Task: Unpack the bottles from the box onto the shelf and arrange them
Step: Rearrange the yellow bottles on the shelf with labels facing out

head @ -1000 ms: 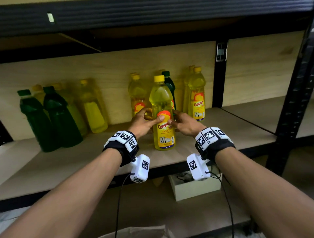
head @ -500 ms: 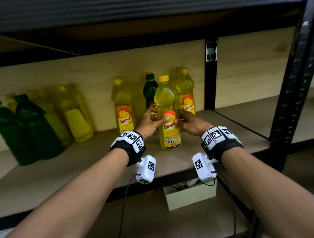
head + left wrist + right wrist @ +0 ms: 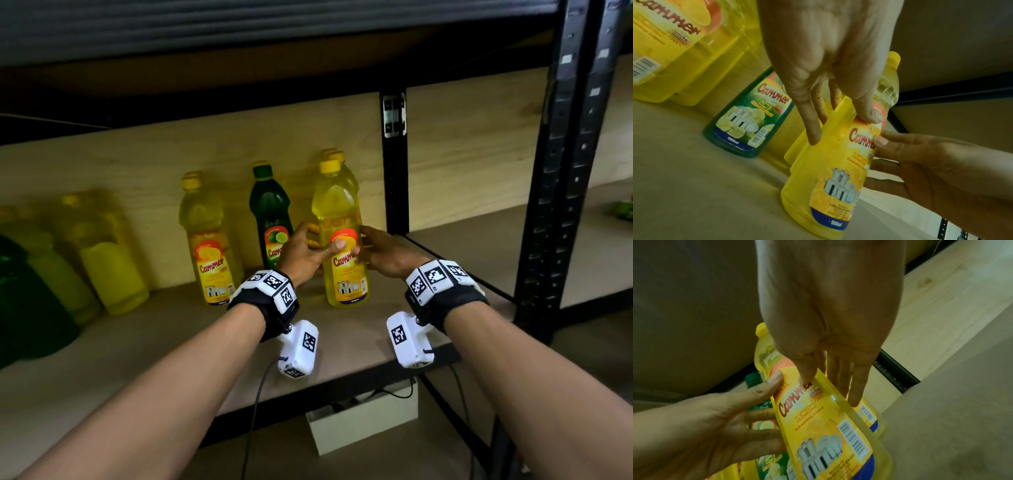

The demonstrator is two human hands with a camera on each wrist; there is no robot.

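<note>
Gripped at the label by both hands (image 3: 346, 255), fingers curled round: full lemon bottle (image 3: 344, 240), heavyish, smooth, slippery; best held mid-body.

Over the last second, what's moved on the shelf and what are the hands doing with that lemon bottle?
Both hands slid the yellow lemon bottle rightward along the shelf, from in front of the green lime bottle to in front of the yellow bottles by the black post. The left hand and right hand still hold its sides, thumbs on the label. It stays upright on the shelf; the other bottles have not moved.
</note>
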